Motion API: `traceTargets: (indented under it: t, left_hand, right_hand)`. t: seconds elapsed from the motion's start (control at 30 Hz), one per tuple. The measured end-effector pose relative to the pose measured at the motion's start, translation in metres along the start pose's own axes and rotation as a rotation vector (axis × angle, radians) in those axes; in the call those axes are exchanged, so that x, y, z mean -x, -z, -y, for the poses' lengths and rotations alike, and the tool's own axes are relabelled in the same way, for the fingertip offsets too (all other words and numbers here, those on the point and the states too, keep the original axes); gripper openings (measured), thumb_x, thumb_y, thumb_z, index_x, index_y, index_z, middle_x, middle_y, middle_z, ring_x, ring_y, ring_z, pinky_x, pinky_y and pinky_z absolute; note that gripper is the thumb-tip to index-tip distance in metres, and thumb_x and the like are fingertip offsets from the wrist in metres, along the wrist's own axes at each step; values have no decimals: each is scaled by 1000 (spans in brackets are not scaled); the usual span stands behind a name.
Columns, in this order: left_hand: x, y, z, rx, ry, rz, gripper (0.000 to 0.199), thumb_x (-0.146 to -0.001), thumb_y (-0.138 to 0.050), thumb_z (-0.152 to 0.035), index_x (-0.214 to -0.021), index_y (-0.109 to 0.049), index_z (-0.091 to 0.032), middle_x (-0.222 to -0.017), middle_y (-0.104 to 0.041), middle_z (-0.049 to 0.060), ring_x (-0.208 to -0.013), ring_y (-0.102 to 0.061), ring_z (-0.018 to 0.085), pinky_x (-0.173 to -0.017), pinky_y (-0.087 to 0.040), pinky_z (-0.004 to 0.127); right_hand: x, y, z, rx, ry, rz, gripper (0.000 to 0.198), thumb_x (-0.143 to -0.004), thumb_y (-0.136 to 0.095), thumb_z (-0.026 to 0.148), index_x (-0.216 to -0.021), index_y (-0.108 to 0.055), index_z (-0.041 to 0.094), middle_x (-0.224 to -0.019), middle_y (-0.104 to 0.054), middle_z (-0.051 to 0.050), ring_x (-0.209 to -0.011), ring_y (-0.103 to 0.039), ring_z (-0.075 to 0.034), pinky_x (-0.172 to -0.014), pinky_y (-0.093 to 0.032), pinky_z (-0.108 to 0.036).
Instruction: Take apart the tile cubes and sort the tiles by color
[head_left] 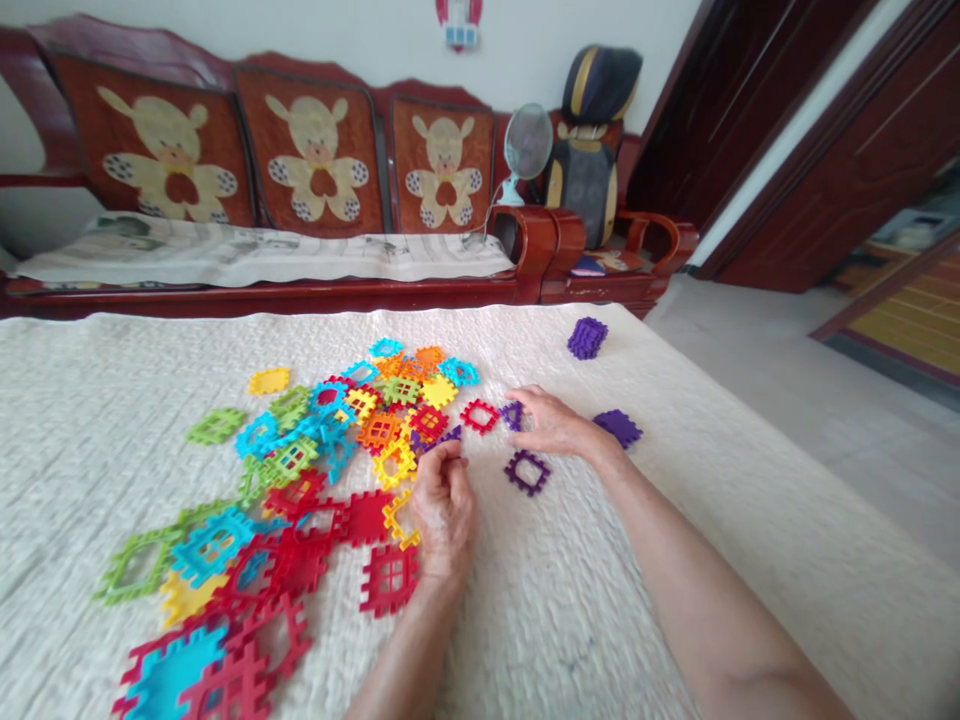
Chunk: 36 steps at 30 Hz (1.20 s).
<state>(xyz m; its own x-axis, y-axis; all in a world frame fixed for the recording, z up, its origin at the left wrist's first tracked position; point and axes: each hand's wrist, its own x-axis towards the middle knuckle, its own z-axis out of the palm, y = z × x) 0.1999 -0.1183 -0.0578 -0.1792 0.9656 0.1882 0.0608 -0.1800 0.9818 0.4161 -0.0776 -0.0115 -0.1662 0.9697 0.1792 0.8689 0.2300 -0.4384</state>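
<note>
Near the right side of the colourful pile, my left hand (pixel 448 505) has its fingers curled, with a purple interlocking plastic piece (pixel 436 441) at the fingertips, partly hidden by the hand. Further right, my right hand (pixel 553 422) is open, thumb and fingers apart. Just at its fingertips lies a small purple triangular piece (pixel 512 415). A purple square frame piece (pixel 527 472) rests below that hand, and a red frame piece (pixel 480 416) lies to its left. Beyond my right wrist is a solid purple piece (pixel 618 428).
Red, blue, green, yellow and orange pieces (pixel 300 540) spread over the left and middle of the cloth-covered table (pixel 720 560). A purple stack (pixel 587 338) stands near the far right edge. Behind are a wooden sofa (pixel 551 245), a fan (pixel 528 142) and a chair (pixel 585 180).
</note>
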Motion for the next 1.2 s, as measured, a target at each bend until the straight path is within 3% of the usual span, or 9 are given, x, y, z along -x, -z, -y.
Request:
traceTargets:
  t: [0.23,0.47,0.7,0.83,0.93,1.2]
  left_hand:
    - [0,0,0,-2,8,2,20,-86,-51,-27,-98,-66,-21,-88,-71,4,-82,-68,18,-79,-54,32]
    - [1,0,0,-44,-10,11,21,-87,-51,-28,-99,-66,-21,-90,-71,4,-85,-68,18,-80,-54,31]
    - [0,2,-2,-54,-6,40,22,-85,-53,-30,-99,-67,-21,-87,-70,3,-82,-68,18,-77,-53,30]
    - [-1,2,1,-48,-4,44,23,-84,-54,-31,-99,-68,-21,-88,-70,3,-83,-68,18,-79,-54,32]
    - [-1,2,2,-62,2,44,24,-83,-55,-32,-99,-68,-21,-88,-71,3,-82,-68,18,-78,-54,31]
    - [-2,3,6,-87,56,49,26,-82,-55,-34,-100,-69,-23,-84,-71,1,-80,-69,18,-73,-53,29]
  right_hand:
    - [2,4,-8,-27,-1,15,65,-64,-81,24,-126,-62,22,-123,-60,-10,-100,-65,-22,-89,-55,-35]
    - [0,4,0,5,-37,7,53,-66,-80,23,-117,-66,21,-110,-61,-8,-94,-64,-21,-89,-54,-36]
    - [18,29,13,12,-92,-316,54,-73,-77,34,-122,-60,20,-121,-55,-10,-115,-58,-24,-104,-48,-38]
    - [66,44,-12,70,-187,-595,48,-75,-71,34,-120,-60,19,-121,-54,-12,-115,-58,-26,-106,-47,-44]
    - [100,40,-36,68,-268,-782,46,-77,-68,35,-119,-60,19,-122,-53,-13,-116,-56,-28,-104,-49,-48]
    - [113,21,-42,64,-182,-879,45,-81,-65,36,-122,-58,20,-121,-54,-13,-118,-56,-28,-106,-47,-49]
